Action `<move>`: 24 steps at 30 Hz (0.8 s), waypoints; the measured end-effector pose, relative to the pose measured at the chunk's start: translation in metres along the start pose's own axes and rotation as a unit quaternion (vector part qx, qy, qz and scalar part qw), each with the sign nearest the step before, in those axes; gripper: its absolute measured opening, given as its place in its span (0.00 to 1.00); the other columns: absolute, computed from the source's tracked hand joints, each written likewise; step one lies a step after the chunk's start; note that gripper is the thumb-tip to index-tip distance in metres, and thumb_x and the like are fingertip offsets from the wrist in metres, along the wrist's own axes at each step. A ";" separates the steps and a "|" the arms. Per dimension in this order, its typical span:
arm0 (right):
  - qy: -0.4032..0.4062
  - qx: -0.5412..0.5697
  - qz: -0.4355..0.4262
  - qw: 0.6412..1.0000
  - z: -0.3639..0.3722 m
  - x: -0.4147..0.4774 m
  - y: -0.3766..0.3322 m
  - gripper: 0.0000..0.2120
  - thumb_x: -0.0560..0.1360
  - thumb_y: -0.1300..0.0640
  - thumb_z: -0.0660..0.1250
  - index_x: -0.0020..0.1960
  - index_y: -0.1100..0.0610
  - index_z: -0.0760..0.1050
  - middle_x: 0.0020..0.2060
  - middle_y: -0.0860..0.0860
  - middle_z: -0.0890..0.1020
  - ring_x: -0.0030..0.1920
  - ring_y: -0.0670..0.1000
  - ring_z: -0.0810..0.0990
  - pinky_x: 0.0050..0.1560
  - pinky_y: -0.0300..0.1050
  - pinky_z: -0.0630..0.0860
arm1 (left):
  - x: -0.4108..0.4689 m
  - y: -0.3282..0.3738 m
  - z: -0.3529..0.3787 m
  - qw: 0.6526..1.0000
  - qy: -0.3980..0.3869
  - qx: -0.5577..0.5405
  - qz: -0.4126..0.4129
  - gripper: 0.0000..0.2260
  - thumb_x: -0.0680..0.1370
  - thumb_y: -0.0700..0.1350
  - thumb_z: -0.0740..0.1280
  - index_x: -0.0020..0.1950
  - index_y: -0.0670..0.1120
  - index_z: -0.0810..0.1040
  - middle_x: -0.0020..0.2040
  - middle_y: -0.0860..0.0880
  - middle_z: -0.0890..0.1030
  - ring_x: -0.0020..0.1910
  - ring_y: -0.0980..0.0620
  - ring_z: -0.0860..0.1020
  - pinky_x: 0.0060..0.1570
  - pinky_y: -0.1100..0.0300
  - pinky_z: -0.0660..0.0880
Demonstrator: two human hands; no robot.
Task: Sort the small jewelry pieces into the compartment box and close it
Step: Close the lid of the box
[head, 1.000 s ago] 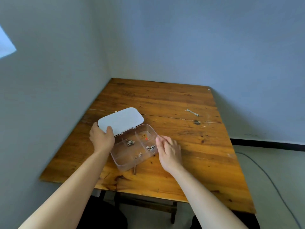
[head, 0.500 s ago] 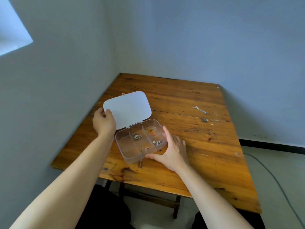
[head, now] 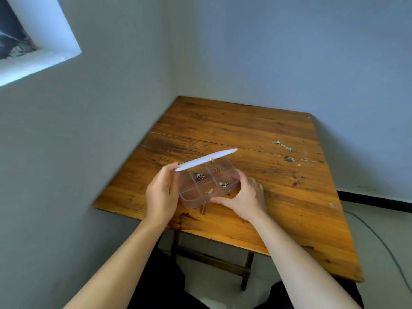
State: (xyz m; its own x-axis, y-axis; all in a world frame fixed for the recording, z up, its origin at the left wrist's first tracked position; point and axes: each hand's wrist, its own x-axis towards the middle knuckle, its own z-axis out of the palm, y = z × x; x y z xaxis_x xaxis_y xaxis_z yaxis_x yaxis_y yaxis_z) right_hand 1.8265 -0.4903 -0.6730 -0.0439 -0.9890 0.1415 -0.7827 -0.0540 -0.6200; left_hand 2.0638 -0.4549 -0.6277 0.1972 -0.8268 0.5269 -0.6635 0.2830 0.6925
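Observation:
A clear plastic compartment box [head: 189, 198] sits on the wooden table [head: 289, 197], near its left front edge. Small jewelry pieces [head: 198, 175] lie in several of its compartments. The white lid [head: 205, 160] stands half raised over the box, seen almost edge-on. My left hand [head: 161, 195] pinches the lid's left corner. My right hand [head: 244, 198] holds the box's near right side, thumb along the front wall. One small silver piece [head: 283, 146] lies loose on the table at the far right.
The table stands in a corner with grey walls to the left and behind. A dark knot [head: 289, 159] marks the wood near the loose piece. A cable [head: 379, 239] runs across the floor on the right.
My left hand has swung the lid up from lying flat open behind the box to half way over it. My right hand has moved onto the box's front right side.

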 end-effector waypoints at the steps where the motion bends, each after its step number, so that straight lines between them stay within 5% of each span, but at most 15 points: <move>1: 0.001 0.003 -0.001 1.000 0.000 0.000 0.000 0.55 0.51 0.14 0.63 0.72 0.39 0.60 0.66 0.44 0.77 0.67 0.50 0.72 0.67 0.53 0.66 | -0.006 -0.005 -0.002 0.999 -0.021 0.026 0.038 0.10 0.81 0.44 0.64 0.62 0.50 0.76 0.61 0.54 0.80 0.60 0.54 0.79 0.56 0.57 0.78; 5: 0.009 0.008 0.008 1.000 0.001 0.000 -0.001 0.53 0.51 0.14 0.63 0.70 0.40 0.63 0.65 0.46 0.78 0.66 0.52 0.73 0.67 0.54 0.66 | -0.022 -0.020 -0.006 0.982 -0.080 0.098 0.141 0.13 0.80 0.40 0.65 0.64 0.41 0.79 0.66 0.42 0.79 0.67 0.45 0.76 0.64 0.50 0.75; 10: 0.004 0.007 0.034 0.999 0.002 -0.001 -0.001 0.56 0.50 0.14 0.62 0.71 0.42 0.65 0.68 0.47 0.76 0.69 0.54 0.70 0.67 0.56 0.68 | -0.023 -0.019 -0.010 0.962 -0.144 0.162 0.168 0.18 0.79 0.46 0.60 0.66 0.42 0.77 0.67 0.41 0.77 0.67 0.41 0.73 0.61 0.43 0.75; 14: -0.003 0.018 0.031 0.999 0.002 -0.001 -0.001 0.56 0.51 0.14 0.61 0.73 0.40 0.63 0.70 0.46 0.74 0.70 0.53 0.69 0.67 0.56 0.67 | -0.018 -0.009 -0.005 0.951 -0.189 0.185 0.159 0.21 0.78 0.52 0.57 0.69 0.47 0.75 0.71 0.43 0.72 0.71 0.43 0.68 0.67 0.42 0.68; 19: -0.006 0.012 0.026 1.000 0.002 0.000 0.000 0.56 0.51 0.14 0.61 0.74 0.40 0.61 0.71 0.45 0.73 0.70 0.52 0.68 0.68 0.55 0.66 | 0.005 -0.005 0.009 0.903 -0.281 0.286 0.155 0.32 0.79 0.68 0.45 0.80 0.54 0.57 0.81 0.46 0.54 0.80 0.46 0.48 0.77 0.43 0.47; 24: -0.012 -0.005 0.013 1.000 0.005 0.002 0.004 0.56 0.53 0.14 0.60 0.75 0.41 0.58 0.71 0.46 0.73 0.71 0.52 0.68 0.69 0.55 0.64 | 0.029 -0.011 0.013 0.861 -0.345 0.335 0.162 0.36 0.76 0.72 0.37 0.81 0.56 0.45 0.82 0.48 0.47 0.80 0.47 0.42 0.78 0.46 0.42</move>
State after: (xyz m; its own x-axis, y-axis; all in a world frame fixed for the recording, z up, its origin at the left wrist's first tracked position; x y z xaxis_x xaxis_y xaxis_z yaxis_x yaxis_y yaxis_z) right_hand 1.8259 -0.4932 -0.6788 -0.0504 -0.9930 0.1069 -0.7879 -0.0263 -0.6153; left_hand 2.0670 -0.4883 -0.6262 -0.4002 -0.9145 0.0600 -0.9161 0.4010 0.0018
